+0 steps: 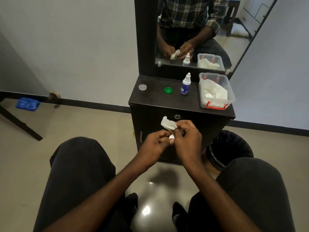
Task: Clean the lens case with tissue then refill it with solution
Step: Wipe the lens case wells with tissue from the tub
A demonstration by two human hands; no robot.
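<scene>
My left hand (pixel 156 142) grips a small white lens case (pixel 171 137), mostly hidden between my fingers, in front of the dark cabinet. My right hand (pixel 188 139) pinches a crumpled white tissue (pixel 168 123) and pushes part of it into the case. On the cabinet top stand the white solution bottle with a blue label (pixel 185 84), a green cap (pixel 168 90) and a clear cap (pixel 142 87).
A clear plastic box with red latches (pixel 229 95) holds more tissues at the cabinet's right end (pixel 192 104). A mirror (pixel 200 30) rises behind it. A black bin (pixel 230 148) stands on the floor to the right. My knees frame the view.
</scene>
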